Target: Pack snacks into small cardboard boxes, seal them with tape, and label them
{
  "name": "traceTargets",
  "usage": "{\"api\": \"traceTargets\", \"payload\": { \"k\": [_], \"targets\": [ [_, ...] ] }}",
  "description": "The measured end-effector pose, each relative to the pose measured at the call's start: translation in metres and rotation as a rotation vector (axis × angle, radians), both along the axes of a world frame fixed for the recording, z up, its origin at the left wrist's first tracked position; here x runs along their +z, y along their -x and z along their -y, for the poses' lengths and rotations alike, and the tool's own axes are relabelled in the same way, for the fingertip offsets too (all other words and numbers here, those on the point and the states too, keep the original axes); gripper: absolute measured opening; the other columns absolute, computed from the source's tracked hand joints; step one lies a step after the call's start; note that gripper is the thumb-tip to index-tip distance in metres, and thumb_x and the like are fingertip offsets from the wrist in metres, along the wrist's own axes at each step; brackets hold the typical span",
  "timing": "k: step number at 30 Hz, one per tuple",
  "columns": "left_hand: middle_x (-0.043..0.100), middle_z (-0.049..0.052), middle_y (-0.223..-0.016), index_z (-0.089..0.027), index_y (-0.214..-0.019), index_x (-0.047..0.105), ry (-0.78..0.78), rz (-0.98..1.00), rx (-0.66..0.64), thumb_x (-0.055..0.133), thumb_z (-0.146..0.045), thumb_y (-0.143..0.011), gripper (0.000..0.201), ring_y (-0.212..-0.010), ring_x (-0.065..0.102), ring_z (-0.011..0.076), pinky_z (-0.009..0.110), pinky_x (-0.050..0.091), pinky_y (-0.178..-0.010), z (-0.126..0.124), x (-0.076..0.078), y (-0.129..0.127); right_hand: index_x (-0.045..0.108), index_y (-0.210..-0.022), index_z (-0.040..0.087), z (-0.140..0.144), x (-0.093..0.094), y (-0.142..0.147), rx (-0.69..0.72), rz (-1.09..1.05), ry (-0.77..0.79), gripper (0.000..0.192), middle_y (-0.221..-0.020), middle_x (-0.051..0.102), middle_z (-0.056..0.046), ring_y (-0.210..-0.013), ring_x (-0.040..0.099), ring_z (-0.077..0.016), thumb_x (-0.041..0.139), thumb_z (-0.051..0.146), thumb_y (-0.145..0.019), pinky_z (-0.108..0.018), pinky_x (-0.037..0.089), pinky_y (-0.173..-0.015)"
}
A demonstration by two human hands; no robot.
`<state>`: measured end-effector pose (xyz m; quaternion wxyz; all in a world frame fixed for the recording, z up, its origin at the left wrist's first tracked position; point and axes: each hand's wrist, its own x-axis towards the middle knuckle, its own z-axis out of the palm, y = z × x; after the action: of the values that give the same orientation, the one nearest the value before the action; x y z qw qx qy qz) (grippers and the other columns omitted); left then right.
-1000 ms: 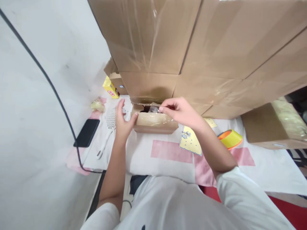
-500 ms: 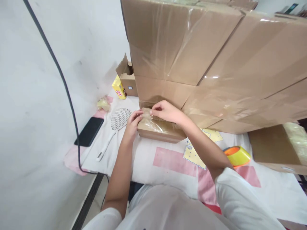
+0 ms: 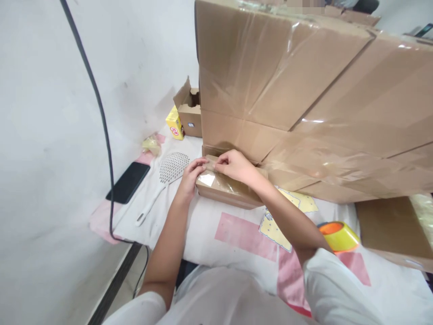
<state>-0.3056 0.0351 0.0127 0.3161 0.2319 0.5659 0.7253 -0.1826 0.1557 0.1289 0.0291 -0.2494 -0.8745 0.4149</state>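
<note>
A small brown cardboard box [image 3: 230,194] lies on the cloth-covered table, against the foot of a large wall of taped cartons [image 3: 250,58]. My left hand [image 3: 192,177] grips its left end, with the fingers bent over the top edge. Glossy clear tape [image 3: 221,181] runs along the top of the box. Thumb and fingertips of my right hand [image 3: 235,166] pinch at this tape near the left end; the exact grip is partly hidden. Just left of my left hand lies a white perforated skimmer [image 3: 173,168], its handle pointing toward me.
A black phone [image 3: 129,183] and a dark hanging cable [image 3: 98,97] are at left. Behind stand a yellow packet [image 3: 175,124] and an open carton [image 3: 189,118]. On the right are a yellow-and-orange tape roll [image 3: 345,238] and another open carton [image 3: 394,225].
The view has shifted, so most things appear further right and slightly lower. Both hands stay on the box, and a bright white reflection now shows on its top near my left hand.
</note>
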Motion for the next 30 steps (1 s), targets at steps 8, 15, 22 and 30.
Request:
{"api": "traceTargets", "payload": {
  "k": [8,15,22,30],
  "targets": [
    [0.066,0.007,-0.141,-0.025,-0.117,0.076,-0.043,-0.141,-0.105,0.078,-0.038,-0.075,0.044,-0.134,0.059,0.0297,0.039,0.047,-0.111,0.011,-0.013,0.005,0.071,-0.074,0.018,0.004,-0.002,0.001,-0.033,0.062,-0.237,0.018,-0.073,0.069,-0.003,-0.065,0.053,-0.0135,0.065,0.028,-0.087,-0.028,0.031,-0.059],
    [0.067,0.009,-0.138,-0.025,-0.128,0.072,-0.048,-0.116,-0.136,0.075,-0.037,-0.077,0.052,-0.131,0.060,0.0304,0.042,0.049,-0.109,0.013,-0.017,0.004,0.069,-0.085,0.018,0.009,-0.006,0.004,0.074,0.125,-0.436,0.023,-0.094,0.074,-0.009,-0.084,0.066,-0.0227,0.063,0.037,-0.097,-0.030,0.034,-0.065],
    [0.065,0.009,-0.141,-0.026,-0.132,0.069,-0.067,-0.090,-0.115,0.076,-0.036,-0.075,0.058,-0.131,0.060,0.0307,0.043,0.050,-0.108,0.010,-0.019,0.001,0.048,-0.133,0.014,0.008,-0.002,0.003,0.004,0.101,-0.502,0.053,-0.108,0.072,-0.015,-0.094,0.069,-0.0285,0.074,0.034,-0.091,-0.030,0.040,-0.070],
    [0.062,0.010,-0.143,-0.026,-0.109,0.080,-0.110,-0.698,0.025,0.058,-0.036,-0.092,0.029,-0.130,0.058,0.0300,0.049,0.044,-0.113,0.025,-0.009,0.005,0.068,-0.108,0.017,0.001,-0.005,-0.003,0.012,0.036,-0.399,0.015,-0.090,0.069,-0.006,-0.072,0.057,-0.0164,0.061,0.023,-0.096,-0.028,0.034,-0.066]
  ]
}}
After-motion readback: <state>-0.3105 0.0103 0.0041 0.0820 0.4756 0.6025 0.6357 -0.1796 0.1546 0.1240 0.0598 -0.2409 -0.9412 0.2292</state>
